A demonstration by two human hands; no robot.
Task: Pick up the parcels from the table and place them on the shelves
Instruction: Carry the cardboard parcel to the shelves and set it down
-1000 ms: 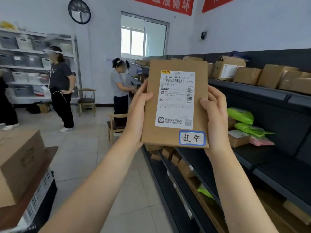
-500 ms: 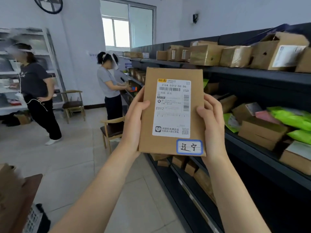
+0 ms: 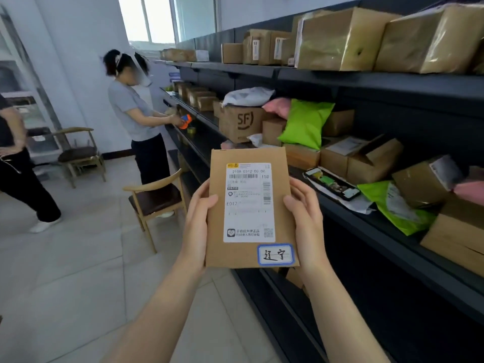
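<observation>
I hold a flat brown cardboard parcel (image 3: pixel 217 224) upright in front of me, its white shipping label and a small blue-bordered handwritten sticker facing me. My left hand (image 3: pixel 196 224) grips its left edge and my right hand (image 3: pixel 306 221) grips its right edge. The dark shelving unit (image 3: pixel 366 82) runs along my right, its levels crowded with brown boxes and soft mailers. The parcel is in the air beside the middle shelf (image 3: pixel 348 221), not touching it.
On the middle shelf lie an SF-marked box (image 3: pixel 242 123), green mailers (image 3: pixel 305 123), pink bags and a phone (image 3: pixel 331 183). A person in a grey shirt (image 3: pixel 136 113) works at the shelf ahead. A wooden chair (image 3: pixel 154 197) stands close by; another person (image 3: pixel 15 163) is at left.
I have walked forward along the shelves; the boxes, the chair and the person ahead are much closer. The parcel sits lower in view, still held in both hands.
</observation>
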